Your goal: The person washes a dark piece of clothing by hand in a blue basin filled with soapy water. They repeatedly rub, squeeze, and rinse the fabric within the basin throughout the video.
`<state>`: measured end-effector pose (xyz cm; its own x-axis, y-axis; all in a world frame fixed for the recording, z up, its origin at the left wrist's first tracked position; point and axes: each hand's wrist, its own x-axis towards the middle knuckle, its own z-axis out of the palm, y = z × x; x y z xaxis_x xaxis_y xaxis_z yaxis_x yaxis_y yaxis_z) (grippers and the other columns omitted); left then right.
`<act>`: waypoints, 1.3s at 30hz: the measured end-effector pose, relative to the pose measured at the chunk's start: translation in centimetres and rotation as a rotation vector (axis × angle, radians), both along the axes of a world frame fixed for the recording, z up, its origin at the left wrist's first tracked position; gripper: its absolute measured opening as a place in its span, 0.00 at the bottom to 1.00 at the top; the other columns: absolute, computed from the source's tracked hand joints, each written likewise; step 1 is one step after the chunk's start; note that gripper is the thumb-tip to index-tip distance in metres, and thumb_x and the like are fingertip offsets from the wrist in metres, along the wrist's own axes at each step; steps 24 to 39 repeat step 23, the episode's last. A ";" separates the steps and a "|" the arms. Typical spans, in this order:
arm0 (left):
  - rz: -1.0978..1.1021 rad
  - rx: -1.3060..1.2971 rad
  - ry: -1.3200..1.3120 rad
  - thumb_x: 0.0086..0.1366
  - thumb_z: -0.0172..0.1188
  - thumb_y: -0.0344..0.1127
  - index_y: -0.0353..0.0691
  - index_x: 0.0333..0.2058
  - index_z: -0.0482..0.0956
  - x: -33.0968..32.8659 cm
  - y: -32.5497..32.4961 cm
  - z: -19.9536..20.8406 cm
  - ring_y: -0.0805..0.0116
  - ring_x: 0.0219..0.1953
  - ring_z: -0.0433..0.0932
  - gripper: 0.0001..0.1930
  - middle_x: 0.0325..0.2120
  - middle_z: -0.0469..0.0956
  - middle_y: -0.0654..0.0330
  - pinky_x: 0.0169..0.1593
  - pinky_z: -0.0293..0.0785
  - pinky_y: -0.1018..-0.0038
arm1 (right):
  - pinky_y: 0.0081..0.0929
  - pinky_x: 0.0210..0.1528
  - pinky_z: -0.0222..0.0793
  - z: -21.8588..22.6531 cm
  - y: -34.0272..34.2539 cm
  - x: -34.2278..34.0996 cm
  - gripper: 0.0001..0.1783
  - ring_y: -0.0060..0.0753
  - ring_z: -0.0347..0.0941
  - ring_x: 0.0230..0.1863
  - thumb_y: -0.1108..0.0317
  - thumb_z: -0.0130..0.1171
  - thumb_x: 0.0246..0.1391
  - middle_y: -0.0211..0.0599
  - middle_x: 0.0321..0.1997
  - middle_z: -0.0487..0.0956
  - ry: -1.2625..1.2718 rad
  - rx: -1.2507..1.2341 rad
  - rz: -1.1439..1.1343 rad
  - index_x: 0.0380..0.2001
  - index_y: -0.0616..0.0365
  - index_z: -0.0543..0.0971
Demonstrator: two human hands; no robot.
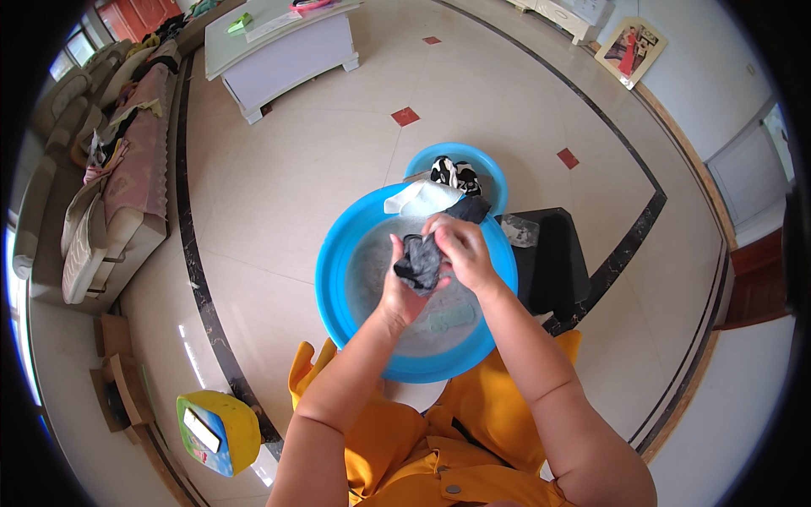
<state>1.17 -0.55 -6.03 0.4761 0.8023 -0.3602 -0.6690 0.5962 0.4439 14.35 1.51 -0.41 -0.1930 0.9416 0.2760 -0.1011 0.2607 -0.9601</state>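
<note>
Both my hands hold a bunched dark grey cloth above a large blue basin. My left hand cups it from the left and below. At its right side, my right hand closes its fingers on the fabric. Cloudy, sudsy water fills the basin, and a pale green bar-like shape shows in it. Over the far rim hang a white cloth and a dark cloth.
Behind stands a smaller blue basin with black-and-white shoes. Right of the large basin is a black stool-like object carrying a clear packet. A yellow stool with a phone is at lower left. A sofa lines the left; a white table stands far off.
</note>
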 end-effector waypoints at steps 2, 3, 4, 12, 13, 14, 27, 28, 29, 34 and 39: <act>0.057 0.025 -0.167 0.63 0.37 0.66 0.45 0.46 0.73 -0.7 1.1 0.0 0.65 0.45 0.75 0.32 0.42 0.76 0.60 0.48 0.73 0.66 | 0.31 0.48 0.65 -1.9 0.5 -0.3 0.20 0.18 0.64 0.23 0.57 0.52 0.58 0.28 0.20 0.71 -0.012 0.104 0.001 0.21 0.63 0.74; 0.073 -0.044 -0.128 0.64 0.37 0.64 0.43 0.48 0.71 -1.1 1.4 0.6 0.65 0.45 0.75 0.31 0.43 0.76 0.61 0.49 0.71 0.68 | 0.31 0.48 0.63 -2.3 0.8 0.4 0.13 0.25 0.71 0.29 0.64 0.57 0.52 0.35 0.19 0.75 -0.066 0.115 0.068 0.20 0.62 0.76; 0.093 -0.114 -0.086 0.66 0.37 0.61 0.42 0.49 0.70 -1.4 1.5 2.6 0.65 0.45 0.75 0.30 0.44 0.76 0.61 0.50 0.70 0.71 | 0.33 0.50 0.62 -1.8 0.7 0.4 0.13 0.26 0.71 0.28 0.64 0.58 0.51 0.35 0.18 0.75 -0.151 0.172 0.092 0.18 0.62 0.76; 0.323 0.201 -0.021 0.68 0.45 0.43 0.40 0.51 0.67 -3.2 2.9 2.3 0.61 0.52 0.69 0.18 0.48 0.72 0.59 0.57 0.63 0.65 | 0.33 0.42 0.66 -0.6 0.2 -0.1 0.12 0.34 0.69 0.21 0.67 0.63 0.44 0.34 0.16 0.73 -0.512 0.425 -0.024 0.14 0.61 0.74; 0.337 0.198 -0.032 0.68 0.44 0.44 0.40 0.52 0.67 -3.1 2.8 2.5 0.61 0.53 0.69 0.19 0.49 0.72 0.58 0.57 0.63 0.64 | 0.31 0.37 0.66 -0.7 0.2 -0.2 0.12 0.35 0.70 0.21 0.67 0.63 0.45 0.35 0.15 0.73 -0.490 0.371 -0.053 0.15 0.61 0.75; 0.352 0.195 -0.044 0.68 0.43 0.46 0.40 0.52 0.67 -3.0 2.8 2.7 0.61 0.53 0.69 0.20 0.50 0.71 0.58 0.57 0.63 0.64 | 0.30 0.32 0.66 -0.7 0.3 -0.3 0.11 0.37 0.70 0.22 0.66 0.63 0.45 0.36 0.15 0.72 -0.467 0.316 -0.082 0.16 0.61 0.76; 0.264 0.134 -0.304 0.69 0.40 0.51 0.41 0.57 0.61 -3.7 2.9 2.6 0.59 0.57 0.65 0.25 0.55 0.66 0.56 0.61 0.60 0.60 | 0.28 0.50 0.64 -2.3 1.3 -0.1 0.24 0.28 0.70 0.48 0.61 0.67 0.44 0.34 0.45 0.75 -0.096 -0.188 -0.092 0.44 0.54 0.72; 0.264 0.134 -0.304 0.69 0.40 0.51 0.41 0.57 0.61 -3.7 2.9 2.6 0.59 0.57 0.65 0.25 0.55 0.66 0.56 0.61 0.60 0.60 | 0.28 0.50 0.64 -2.3 1.3 -0.1 0.24 0.28 0.70 0.48 0.61 0.67 0.44 0.34 0.45 0.75 -0.096 -0.188 -0.092 0.44 0.54 0.72; 0.264 0.134 -0.304 0.69 0.40 0.51 0.41 0.57 0.61 -3.7 2.9 2.6 0.59 0.57 0.65 0.25 0.55 0.66 0.56 0.61 0.60 0.60 | 0.28 0.50 0.64 -2.3 1.3 -0.1 0.24 0.28 0.70 0.48 0.61 0.67 0.44 0.34 0.45 0.75 -0.096 -0.188 -0.092 0.44 0.54 0.72; 0.264 0.134 -0.304 0.69 0.40 0.51 0.41 0.57 0.61 -3.7 2.9 2.6 0.59 0.57 0.65 0.25 0.55 0.66 0.56 0.61 0.60 0.60 | 0.28 0.50 0.64 -2.3 1.3 -0.1 0.24 0.28 0.70 0.48 0.61 0.67 0.44 0.34 0.45 0.75 -0.096 -0.188 -0.092 0.44 0.54 0.72; 0.264 0.134 -0.304 0.69 0.40 0.51 0.41 0.57 0.61 -3.7 2.9 2.6 0.59 0.57 0.65 0.25 0.55 0.66 0.56 0.61 0.60 0.60 | 0.28 0.50 0.64 -2.3 1.3 -0.1 0.24 0.28 0.70 0.48 0.61 0.67 0.44 0.34 0.45 0.75 -0.096 -0.188 -0.092 0.44 0.54 0.72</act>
